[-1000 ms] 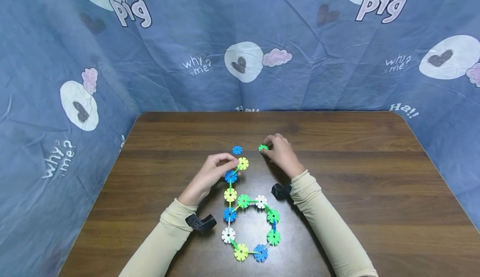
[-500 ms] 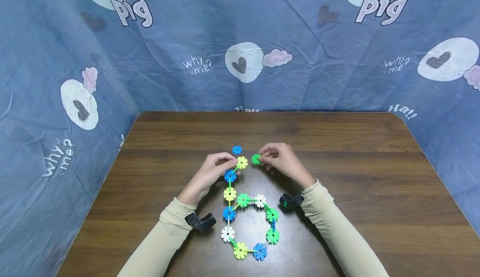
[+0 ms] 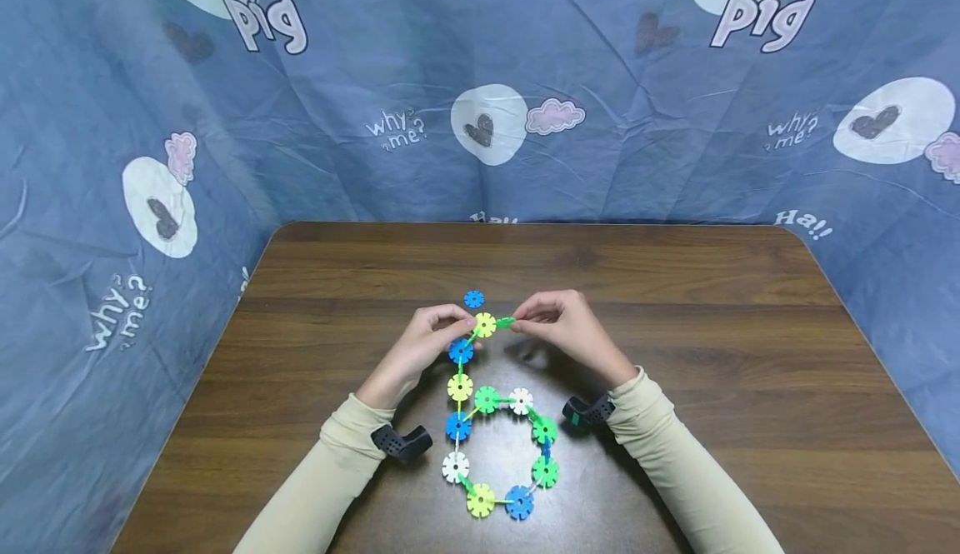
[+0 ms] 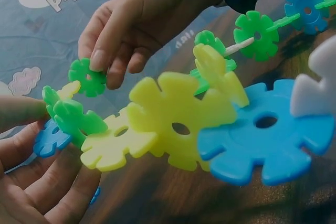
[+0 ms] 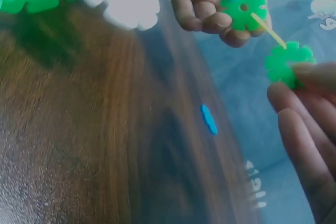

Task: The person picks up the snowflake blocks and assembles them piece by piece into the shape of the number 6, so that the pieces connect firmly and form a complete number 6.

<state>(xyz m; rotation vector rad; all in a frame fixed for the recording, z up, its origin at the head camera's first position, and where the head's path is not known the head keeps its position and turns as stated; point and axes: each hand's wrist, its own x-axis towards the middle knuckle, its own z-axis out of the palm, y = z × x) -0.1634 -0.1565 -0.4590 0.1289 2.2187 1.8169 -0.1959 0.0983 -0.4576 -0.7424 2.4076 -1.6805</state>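
Observation:
My left hand point(image 3: 423, 346) pinches the top end of a chain of notched plastic interlocking discs, near a yellow disc point(image 3: 485, 325). Between my right hand's point(image 3: 570, 327) thumb and fingers is a green disc point(image 5: 289, 64), edge-on in the head view. Its notched rim meets the yellow disc's edge; how deep they are slotted cannot be told. Below, the chain runs through a blue disc point(image 3: 461, 351) and another yellow one point(image 3: 460, 387) into a closed ring of blue, white, yellow and green discs. In the left wrist view, the chain's near discs partly cover my left fingers.
A loose blue disc point(image 3: 473, 298) lies on the brown wooden table point(image 3: 712, 354), just beyond the chain's top. A blue printed cloth point(image 3: 600, 162) hangs behind the table. Each wrist wears a black camera band point(image 3: 402, 443).
The right hand has brought the green disc left and nearer, turned it edge-on, and set it against the yellow disc. My left hand has stayed almost still on the chain.

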